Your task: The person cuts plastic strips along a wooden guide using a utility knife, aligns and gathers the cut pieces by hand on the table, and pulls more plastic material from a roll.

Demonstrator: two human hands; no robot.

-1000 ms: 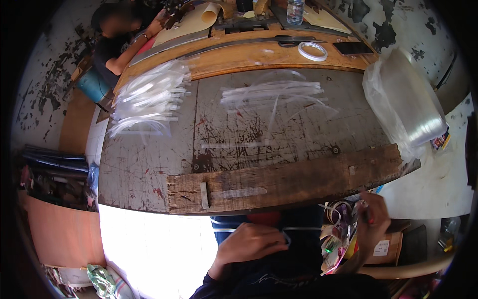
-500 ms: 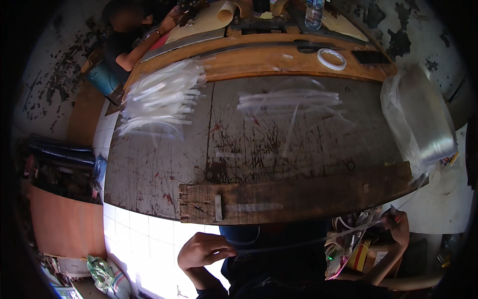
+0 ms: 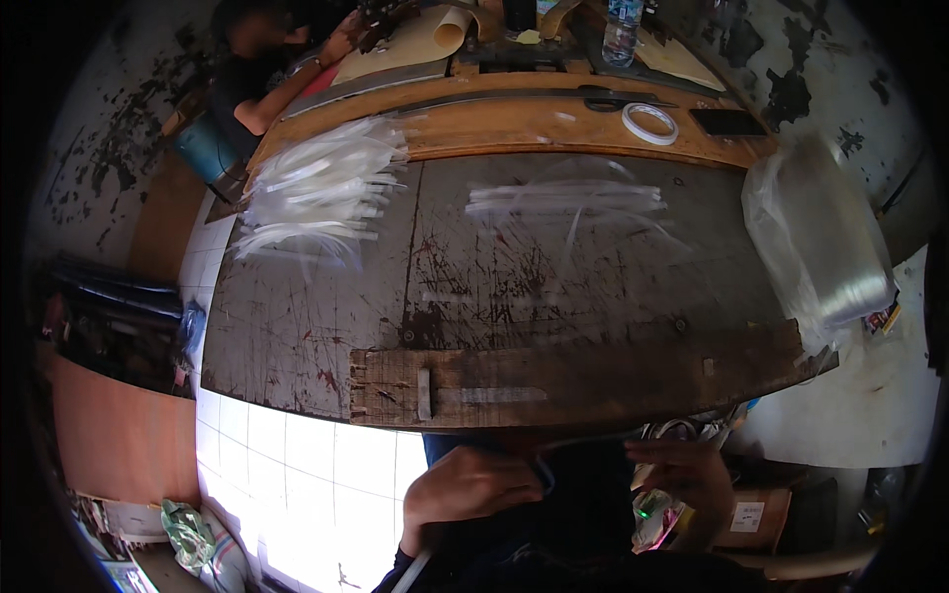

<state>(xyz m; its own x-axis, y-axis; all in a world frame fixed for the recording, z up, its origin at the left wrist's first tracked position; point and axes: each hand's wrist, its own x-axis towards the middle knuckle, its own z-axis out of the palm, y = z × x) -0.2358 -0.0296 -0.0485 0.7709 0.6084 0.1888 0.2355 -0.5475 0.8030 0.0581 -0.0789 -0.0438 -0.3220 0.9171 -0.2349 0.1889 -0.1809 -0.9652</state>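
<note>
My left hand (image 3: 476,484) is closed in front of the board's near edge, gripping a narrow pale plastic strip (image 3: 547,472). From its fingers the strip curves up toward my right hand (image 3: 687,479), whose fingers point left and look pinched at the strip's other end; shadow and blur hide part of that grip. Another pale length (image 3: 415,571) shows below my left wrist. On the worn grey tabletop (image 3: 306,326) lie a large pile of clear plastic strips (image 3: 321,183) at left and a smaller bundle (image 3: 563,200) in the middle.
A wooden plank (image 3: 593,385) with a small metal piece edges the table near me. At right stands a big clear plastic roll (image 3: 825,242). Behind are a tape roll (image 3: 649,125), scissors (image 3: 618,99), a phone (image 3: 729,123) and a bottle (image 3: 622,35). Another person (image 3: 262,84) works at far left.
Both hands have come closer together in front of me: the left moved right, the right moved left. The strip, stretched between them before, now bends in a short curve.
</note>
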